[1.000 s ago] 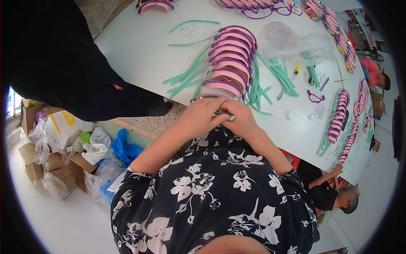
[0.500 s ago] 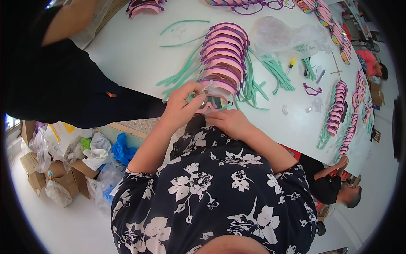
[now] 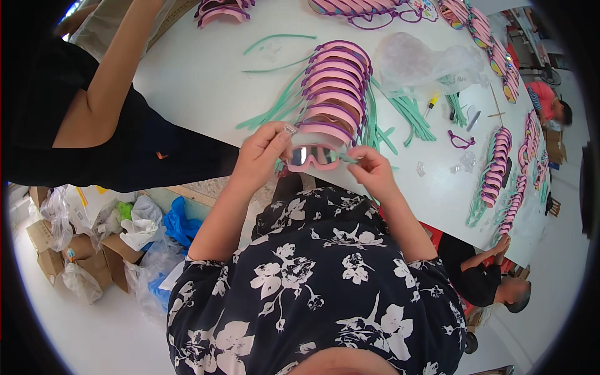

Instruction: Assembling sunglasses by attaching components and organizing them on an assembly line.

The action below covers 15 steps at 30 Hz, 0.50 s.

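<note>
A pair of pink swimming goggles (image 3: 314,164) with mirrored lenses sits at the table's near edge, in front of my body. My left hand (image 3: 259,156) is closed at the left side of the goggles, pinching a small clear plastic piece (image 3: 290,129) between thumb and finger. Whether those fingers also grip the frame is hard to see. At the other side, my right hand (image 3: 374,172) pinches the end of a mint-green strap (image 3: 347,159) beside the frame. Just beyond stands a row of pink and purple goggles (image 3: 334,97) nested together, their green straps hanging out both sides.
Loose green straps (image 3: 409,112), a crumpled clear bag (image 3: 409,59), a yellow-handled screwdriver (image 3: 431,103) and a purple frame part (image 3: 461,140) lie to the right. A person in dark clothes (image 3: 125,137) stands close at left. Boxes and bags (image 3: 94,250) crowd the floor there.
My right hand has come off the lower edge of the goggles and now pinches the strap at their right side. My left hand has shifted slightly left, and the goggles face up more plainly.
</note>
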Tool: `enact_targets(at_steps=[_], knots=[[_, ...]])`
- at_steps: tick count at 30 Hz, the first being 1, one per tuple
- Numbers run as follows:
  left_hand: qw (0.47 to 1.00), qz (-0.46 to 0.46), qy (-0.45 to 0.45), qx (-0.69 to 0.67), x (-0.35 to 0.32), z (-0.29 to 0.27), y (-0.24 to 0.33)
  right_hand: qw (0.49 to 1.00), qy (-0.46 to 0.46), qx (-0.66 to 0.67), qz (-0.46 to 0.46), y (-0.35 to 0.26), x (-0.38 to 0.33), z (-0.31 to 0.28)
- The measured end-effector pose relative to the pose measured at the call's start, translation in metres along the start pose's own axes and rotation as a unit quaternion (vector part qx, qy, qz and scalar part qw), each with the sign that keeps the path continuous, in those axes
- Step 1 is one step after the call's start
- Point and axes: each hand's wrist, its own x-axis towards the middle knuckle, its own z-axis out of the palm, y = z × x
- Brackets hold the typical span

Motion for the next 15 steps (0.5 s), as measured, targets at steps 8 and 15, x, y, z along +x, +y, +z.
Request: enact_targets(at_steps=[8,15], knots=[[0.946,0.169,-0.051,0.272,-0.001,0.016,0.021,0.975,0.068,0.21,-0.005,-0.047,-0.005,-0.006],[0.995,-0.001,-0.07,-0.071,0.003,0.047,0.0,0.983,0.028,0.18,-0.016,-0.058,-0.008,0.005]])
